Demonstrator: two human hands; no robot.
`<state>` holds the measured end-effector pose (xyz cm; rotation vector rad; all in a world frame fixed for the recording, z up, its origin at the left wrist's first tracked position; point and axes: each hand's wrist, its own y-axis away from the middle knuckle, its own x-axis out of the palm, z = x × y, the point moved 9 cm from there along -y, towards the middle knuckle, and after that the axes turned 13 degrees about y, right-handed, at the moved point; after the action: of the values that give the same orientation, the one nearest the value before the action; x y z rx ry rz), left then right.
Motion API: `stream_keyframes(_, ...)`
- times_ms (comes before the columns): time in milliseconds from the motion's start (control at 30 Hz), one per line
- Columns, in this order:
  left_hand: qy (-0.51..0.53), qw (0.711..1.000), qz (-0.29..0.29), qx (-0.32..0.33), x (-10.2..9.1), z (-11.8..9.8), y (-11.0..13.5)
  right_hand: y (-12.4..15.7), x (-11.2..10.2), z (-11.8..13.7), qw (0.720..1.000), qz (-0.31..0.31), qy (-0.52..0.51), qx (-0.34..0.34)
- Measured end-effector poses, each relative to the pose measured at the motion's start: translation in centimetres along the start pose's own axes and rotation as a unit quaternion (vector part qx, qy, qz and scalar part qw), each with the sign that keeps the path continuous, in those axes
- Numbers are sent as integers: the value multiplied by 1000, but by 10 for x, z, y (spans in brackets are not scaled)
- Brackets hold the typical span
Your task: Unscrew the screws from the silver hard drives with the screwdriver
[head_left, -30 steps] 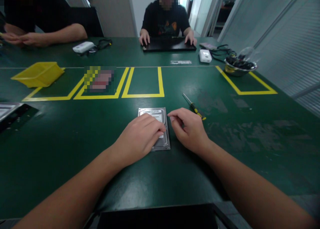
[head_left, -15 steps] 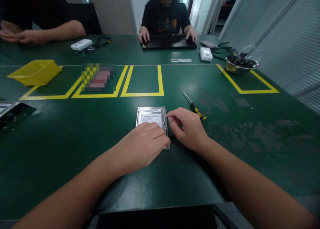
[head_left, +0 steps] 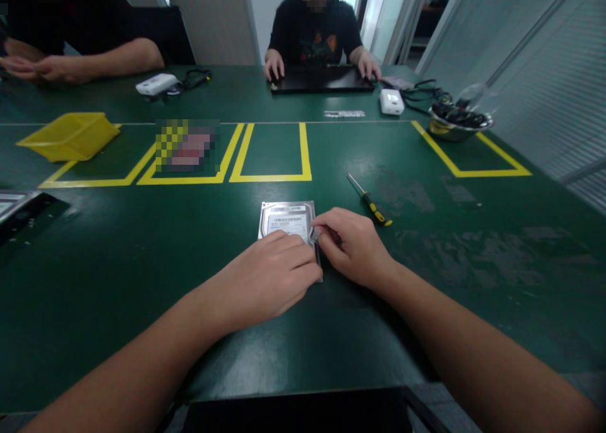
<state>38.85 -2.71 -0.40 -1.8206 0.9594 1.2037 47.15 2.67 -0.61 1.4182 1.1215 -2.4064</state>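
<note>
A silver hard drive [head_left: 286, 213] with a white label lies flat on the green table. My left hand [head_left: 281, 269] rests across its near part, fingers curled over it and holding it down. Much of the label is covered by that hand. At the drive's right edge, my right hand [head_left: 353, 243] has thumb and index finger pinched together. A small pale bit shows at those fingertips, too small to name. Beyond the right hand lies a black and yellow screwdriver [head_left: 372, 203], its tip pointing away from me.
A yellow bin [head_left: 71, 136] stands at the left, near yellow tape outlines. Far right is a metal bowl [head_left: 457, 127] of dark parts. White boxes with cables [head_left: 391, 102] sit farther back. Across the table, one person's hands are on a black panel [head_left: 322, 81]; another person sits left.
My right hand's fingertips have shifted slightly left, onto the drive's right edge, and a pale bit now shows there. My left hand stays on the drive.
</note>
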Motion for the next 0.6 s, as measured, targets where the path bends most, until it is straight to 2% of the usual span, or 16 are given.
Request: stream_keyframes(600, 104, 992, -23, -63, -1, 12, 0, 1, 9, 2, 999, 42, -19, 1)
